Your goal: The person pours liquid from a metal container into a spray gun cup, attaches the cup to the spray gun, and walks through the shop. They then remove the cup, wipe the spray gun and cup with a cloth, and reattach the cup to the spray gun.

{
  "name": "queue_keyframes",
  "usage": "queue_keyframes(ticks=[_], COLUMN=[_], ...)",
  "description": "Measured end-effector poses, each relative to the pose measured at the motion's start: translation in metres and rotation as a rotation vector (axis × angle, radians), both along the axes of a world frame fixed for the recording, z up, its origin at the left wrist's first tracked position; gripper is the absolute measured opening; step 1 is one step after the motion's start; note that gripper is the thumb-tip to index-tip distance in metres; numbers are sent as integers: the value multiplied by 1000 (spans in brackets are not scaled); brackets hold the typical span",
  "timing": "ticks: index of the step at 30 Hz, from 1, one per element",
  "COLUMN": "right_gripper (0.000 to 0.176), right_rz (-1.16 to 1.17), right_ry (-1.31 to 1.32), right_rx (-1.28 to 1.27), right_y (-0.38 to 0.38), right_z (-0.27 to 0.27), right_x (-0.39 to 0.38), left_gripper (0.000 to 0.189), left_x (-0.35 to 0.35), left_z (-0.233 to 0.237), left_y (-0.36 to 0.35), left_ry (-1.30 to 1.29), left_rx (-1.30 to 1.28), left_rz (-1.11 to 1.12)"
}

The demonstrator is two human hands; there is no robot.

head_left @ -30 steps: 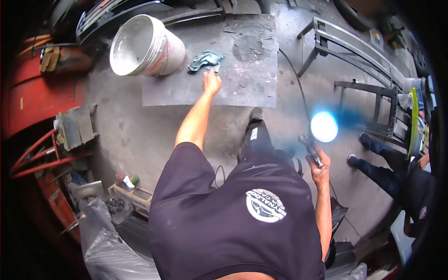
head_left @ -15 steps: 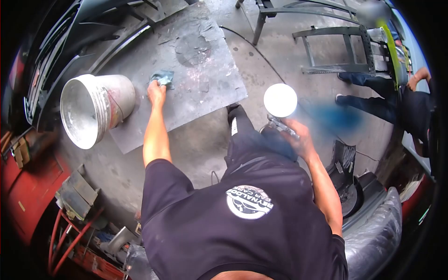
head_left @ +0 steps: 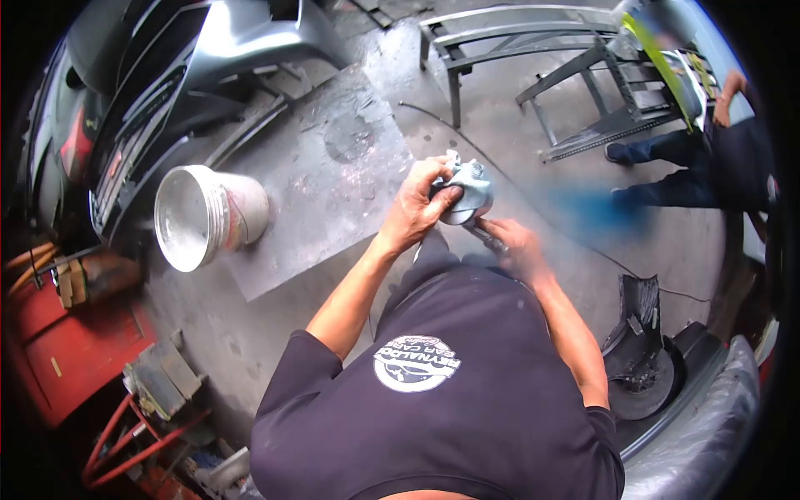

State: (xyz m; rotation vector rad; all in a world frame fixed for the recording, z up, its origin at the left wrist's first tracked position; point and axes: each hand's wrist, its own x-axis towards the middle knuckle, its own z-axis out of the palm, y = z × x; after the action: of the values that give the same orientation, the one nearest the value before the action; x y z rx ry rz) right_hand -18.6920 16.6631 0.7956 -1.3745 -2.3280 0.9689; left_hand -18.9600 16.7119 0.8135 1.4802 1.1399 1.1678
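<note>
From where I stood, the person's left hand [head_left: 417,208] was closed around a pale grey rag [head_left: 473,185], thumb and fingers pressing the cloth over a rounded light part at the top of the spray gun [head_left: 490,239]. The right hand [head_left: 515,248] was wrapped tight on the gun's dark grip, just at five o'clock from the rag. Both hands met in front of the chest, above the concrete floor [head_left: 500,125]. A white bucket [head_left: 208,218] lay on its side at nine o'clock from them, its mouth turned away from the hands and its side on the edge of a grey metal sheet [head_left: 333,167]. A steel stand [head_left: 517,33] stood at twelve o'clock, and another person [head_left: 733,158] was well apart at two o'clock. To my mind the wipe wanted a firm lower grip so the gun stayed put, with the cloth turned round the curved surface rather than dabbed, and fingers kept off the trigger
</note>
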Motion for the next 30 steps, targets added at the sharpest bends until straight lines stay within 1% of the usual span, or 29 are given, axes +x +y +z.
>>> queue_keyframes(ticks=[2,4,5,6,7,8,9,11,13,14,16,17,18,21,23,24,26,27,28,30], right_gripper=[47,68,69,70,69,69,68,68,66,64,64,66,66,66,66,66,63,63,63,63], right_rz=[-59,-53,-81,-110,-141,-163,-185,-210,-233,-241,-259,-262,-272,-284,-325,-329,-328,-323,-348,-354], right_ry=[24,132,130,131,144,163,175,165,144,125,137,144,151,174,144,148,198,202,211,228], right_rx=[110,134,124,106,105,99,134,142,131,139,136,166,172,175,135,139,209,206,181,141], right_y=[-14,-26,-31,-36,-39,-42,-45,-52,-56,-59,-66,-68,-71,-80,-85,-87,-92,-95,-100,-106], right_z=[-19,-31,-28,-22,-14,-8,-10,-5,0,-1,-3,-2,-1,-5,-13,-13,-15,-13,-9,-12], right_x=[22,43,52,56,62,68,75,89,101,108,121,128,134,149,158,163,171,174,177,184], left_gripper=[35,38,34,30,25,21,21,21,25,36,42,41,33,29,25,25,21,19,19,18], left_x=[21,49,60,76,90,102,112,130,153,160,172,169,181,196,210,216,224,234,241,248], left_z=[7,6,13,23,39,38,25,18,32,42,37,31,53,47,51,52,51,52,53,48], left_y=[-3,-7,-4,-3,-2,1,4,6,4,-4,-18,-23,-29,-27,-25,-24,-25,-28,-29,-30], left_ry=[71,-18,-60,-105,-153,-147,-169,-180,-190,-232,-194,-22,47,1,-34,-29,-108,-169,-165,-82], left_rx=[-38,-69,-151,-139,-164,-131,-152,-160,-72,-140,-31,32,156,144,59,63,-44,-100,-102,-164], left_rz=[-38,35,8,29,3,7,11,8,71,32,-50,-141,-156,-223,-263,-267,-287,-205,-196,-92])
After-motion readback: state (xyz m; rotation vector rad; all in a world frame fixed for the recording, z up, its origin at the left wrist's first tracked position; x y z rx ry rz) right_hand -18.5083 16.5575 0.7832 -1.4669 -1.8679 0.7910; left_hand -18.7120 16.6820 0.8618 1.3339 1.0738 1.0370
